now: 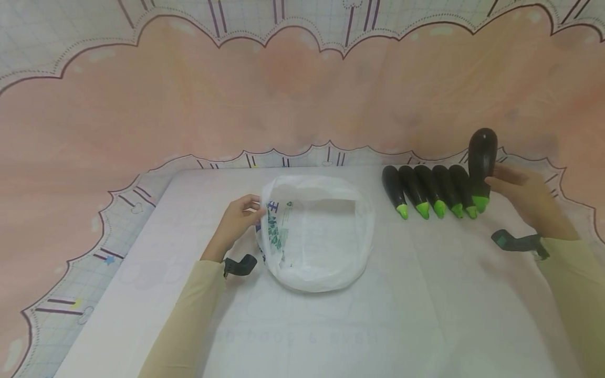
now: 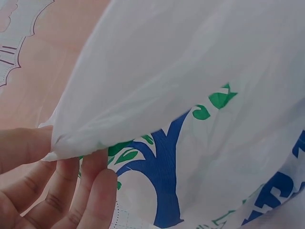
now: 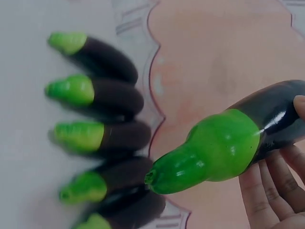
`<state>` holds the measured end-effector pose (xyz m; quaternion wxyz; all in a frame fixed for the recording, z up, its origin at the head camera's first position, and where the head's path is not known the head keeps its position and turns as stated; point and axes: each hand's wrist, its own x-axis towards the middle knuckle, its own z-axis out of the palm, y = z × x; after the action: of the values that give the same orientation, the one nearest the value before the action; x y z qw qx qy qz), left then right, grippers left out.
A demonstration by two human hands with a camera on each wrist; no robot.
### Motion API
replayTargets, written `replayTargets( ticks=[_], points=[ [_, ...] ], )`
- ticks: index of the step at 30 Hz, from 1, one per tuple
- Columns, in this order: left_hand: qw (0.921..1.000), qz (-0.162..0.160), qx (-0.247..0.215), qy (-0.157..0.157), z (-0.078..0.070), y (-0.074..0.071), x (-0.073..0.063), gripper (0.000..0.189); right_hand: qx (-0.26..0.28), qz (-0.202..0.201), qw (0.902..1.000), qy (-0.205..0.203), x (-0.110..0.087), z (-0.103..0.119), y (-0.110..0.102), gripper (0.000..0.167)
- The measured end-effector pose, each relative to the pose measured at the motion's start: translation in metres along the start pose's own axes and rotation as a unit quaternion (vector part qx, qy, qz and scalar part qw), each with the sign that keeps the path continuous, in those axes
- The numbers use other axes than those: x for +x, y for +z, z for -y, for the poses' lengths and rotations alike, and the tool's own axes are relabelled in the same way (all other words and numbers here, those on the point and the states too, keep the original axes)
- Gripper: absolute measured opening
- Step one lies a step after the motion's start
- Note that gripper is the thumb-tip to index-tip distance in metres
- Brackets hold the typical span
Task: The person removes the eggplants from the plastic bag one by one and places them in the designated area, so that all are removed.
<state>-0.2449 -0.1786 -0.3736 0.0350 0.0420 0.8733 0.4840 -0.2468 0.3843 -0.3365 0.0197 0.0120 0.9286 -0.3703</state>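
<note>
A white plastic bag (image 1: pixel 312 283) with a round, wide mouth stands on the table, its print a blue tree (image 2: pixel 167 176) with green leaves. At the bag's left rim, my left hand (image 1: pixel 238 223) pinches the edge between thumb and fingers. Over on the right, my right hand (image 1: pixel 531 199) grips a dark eggplant (image 1: pixel 483 152) with a green stem end, raised above the table. In the right wrist view the eggplant's green end (image 3: pixel 209 152) points left, with thumb and fingers round its dark body. Several more eggplants (image 1: pixel 427 189) lie in a row just left of it.
A white cloth covers the table (image 1: pixel 425 315). Behind it hangs a peach and white patterned curtain (image 1: pixel 283 100), close to the table's back edge. Small black devices (image 1: pixel 241 265) are worn at both wrists.
</note>
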Motion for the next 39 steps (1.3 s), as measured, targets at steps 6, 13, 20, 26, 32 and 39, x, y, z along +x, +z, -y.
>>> replayTargets(
  ticks=[6, 13, 20, 26, 32, 39],
  points=[
    [1.0000, 0.000, 0.000, -0.001, 0.001, 0.000, 0.001, 0.033, -0.006, -0.041, 0.9992, 0.000, 0.002, -0.013, -0.001, 0.070],
    [1.0000, 0.003, 0.001, -0.001, 0.002, 0.000, 0.001, 0.033, 0.019, -0.050, 0.9985, 0.011, 0.004, -0.025, 0.000, 0.069],
    [1.0000, 0.003, 0.004, 0.007, 0.003, 0.000, 0.001, 0.033, 0.045, -0.039, 0.9972, 0.044, 0.010, -0.033, 0.001, 0.074],
    [1.0000, 0.003, 0.003, -0.001, 0.003, 0.000, 0.001, 0.033, 0.062, -0.041, 0.9953, 0.063, 0.014, -0.042, 0.004, 0.072],
    [1.0000, 0.002, 0.004, -0.002, 0.003, 0.001, 0.001, 0.033, 0.058, -0.079, 0.9926, 0.073, 0.018, -0.050, 0.010, 0.072],
    [1.0000, 0.004, 0.003, 0.000, 0.004, 0.002, 0.002, 0.033, 0.065, -0.113, 0.9895, 0.061, 0.025, -0.059, 0.015, 0.073]
  ],
)
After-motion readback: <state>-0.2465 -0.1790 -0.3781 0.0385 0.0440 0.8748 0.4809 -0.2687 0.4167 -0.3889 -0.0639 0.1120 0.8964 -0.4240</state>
